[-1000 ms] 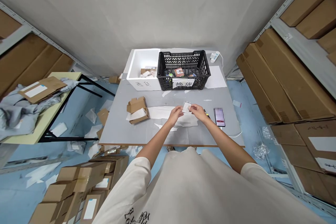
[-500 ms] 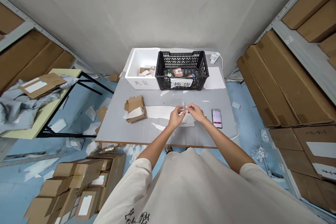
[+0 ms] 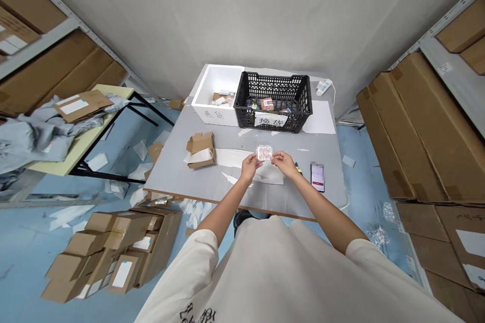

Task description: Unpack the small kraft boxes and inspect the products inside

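Observation:
Between my two hands is a small clear plastic case [image 3: 264, 152] with reddish-pink items inside, held above the table. My left hand [image 3: 250, 166] pinches its left edge, and my right hand [image 3: 284, 162] pinches the right one. White paper [image 3: 232, 157] lies flat beneath my hands. To the left, a small open cardboard box [image 3: 202, 150] holds a piece of white paper. A phone [image 3: 317, 176] with a lit screen rests right of my right forearm. Beside that forearm a small black and yellow object [image 3: 298, 167] is partly hidden.
At the back of the grey table [image 3: 178, 166] stand a white foam box [image 3: 214, 114] and a black plastic crate [image 3: 273, 111], both with small packages inside. A power strip [image 3: 323, 87] lies back right. Cardboard boxes [image 3: 125, 232] are stacked on the floor at left.
The case was turned in my fingers, from a white side through edge-on to a side showing the reddish contents. Both hands kept hold. The view has swung slightly.

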A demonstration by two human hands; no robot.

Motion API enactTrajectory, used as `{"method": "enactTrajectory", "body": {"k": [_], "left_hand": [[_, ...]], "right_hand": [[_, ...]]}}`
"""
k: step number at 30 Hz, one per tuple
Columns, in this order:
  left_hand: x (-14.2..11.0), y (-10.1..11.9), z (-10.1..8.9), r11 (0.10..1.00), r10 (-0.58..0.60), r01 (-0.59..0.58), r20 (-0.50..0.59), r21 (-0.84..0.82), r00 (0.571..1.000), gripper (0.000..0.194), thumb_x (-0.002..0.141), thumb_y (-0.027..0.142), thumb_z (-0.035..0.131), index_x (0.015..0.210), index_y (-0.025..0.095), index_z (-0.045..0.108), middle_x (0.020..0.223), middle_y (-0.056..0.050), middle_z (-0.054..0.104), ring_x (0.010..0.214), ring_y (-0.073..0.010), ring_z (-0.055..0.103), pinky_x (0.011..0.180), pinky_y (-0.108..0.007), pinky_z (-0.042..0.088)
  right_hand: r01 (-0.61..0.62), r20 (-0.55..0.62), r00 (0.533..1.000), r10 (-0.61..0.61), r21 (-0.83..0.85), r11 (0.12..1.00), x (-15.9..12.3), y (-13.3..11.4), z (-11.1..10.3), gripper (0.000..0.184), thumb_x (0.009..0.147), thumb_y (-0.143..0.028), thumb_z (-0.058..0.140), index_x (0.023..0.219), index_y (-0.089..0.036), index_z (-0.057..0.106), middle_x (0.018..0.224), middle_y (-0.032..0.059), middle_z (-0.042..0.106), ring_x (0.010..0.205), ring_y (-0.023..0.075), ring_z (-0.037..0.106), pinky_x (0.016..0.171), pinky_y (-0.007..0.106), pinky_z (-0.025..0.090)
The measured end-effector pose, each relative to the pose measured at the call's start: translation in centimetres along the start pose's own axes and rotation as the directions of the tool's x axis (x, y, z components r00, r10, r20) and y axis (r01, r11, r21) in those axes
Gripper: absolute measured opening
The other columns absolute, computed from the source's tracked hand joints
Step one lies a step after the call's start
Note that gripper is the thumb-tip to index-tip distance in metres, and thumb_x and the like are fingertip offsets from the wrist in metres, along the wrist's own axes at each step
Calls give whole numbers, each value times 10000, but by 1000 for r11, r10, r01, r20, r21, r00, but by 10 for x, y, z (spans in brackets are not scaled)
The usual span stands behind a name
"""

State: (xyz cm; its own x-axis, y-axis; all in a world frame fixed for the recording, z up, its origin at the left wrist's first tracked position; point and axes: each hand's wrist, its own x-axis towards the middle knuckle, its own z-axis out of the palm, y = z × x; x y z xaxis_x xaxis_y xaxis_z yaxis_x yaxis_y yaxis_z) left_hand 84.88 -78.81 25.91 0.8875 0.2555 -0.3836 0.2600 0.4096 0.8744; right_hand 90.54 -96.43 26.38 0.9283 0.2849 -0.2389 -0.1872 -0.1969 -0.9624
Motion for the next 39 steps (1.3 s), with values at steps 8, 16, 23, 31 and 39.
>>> {"method": "enactTrajectory", "body": {"k": [8,16,23,31,39], "left_hand": [[22,26,-45,986,88,-72,-103,148,991,254,802,261,644,1035,176,696,1013,-84,715,862,-178,698,842,-378,572],[82,73,-129,947,187,-159,-76,279,979,325,752,306,732,1040,158,708,940,-76,720,814,-169,662,835,-344,547],[124,113,-185,941,227,-195,-89,277,970,338,766,325,734,1066,171,722,970,-67,717,816,-162,649,843,-315,541],[160,142,-215,942,244,-195,-160,272,956,327,770,322,732,1055,162,717,966,-77,722,788,-161,666,829,-318,556],[219,179,-208,974,195,-164,-209,157,958,338,765,286,710,1065,132,712,894,-62,725,696,-138,655,723,-294,561]], "right_hand": [[-36,-66,997,39,44,998,26,-19,56,383,691,-464,738,942,-202,616,739,27,695,741,193,650,709,317,480],[-22,-154,987,35,81,996,71,-54,148,385,655,-454,744,913,-202,612,736,21,683,729,194,654,743,339,504],[11,-179,984,-3,44,999,114,-76,216,417,672,-506,721,935,-206,598,754,30,669,736,197,652,727,333,519],[-10,-156,988,6,-24,1000,158,-79,255,436,712,-511,684,1015,-197,661,854,41,695,756,192,654,746,340,552],[-21,-121,992,41,164,986,222,-103,274,484,713,-407,725,1124,-169,630,737,9,683,726,193,683,779,369,574]]}}
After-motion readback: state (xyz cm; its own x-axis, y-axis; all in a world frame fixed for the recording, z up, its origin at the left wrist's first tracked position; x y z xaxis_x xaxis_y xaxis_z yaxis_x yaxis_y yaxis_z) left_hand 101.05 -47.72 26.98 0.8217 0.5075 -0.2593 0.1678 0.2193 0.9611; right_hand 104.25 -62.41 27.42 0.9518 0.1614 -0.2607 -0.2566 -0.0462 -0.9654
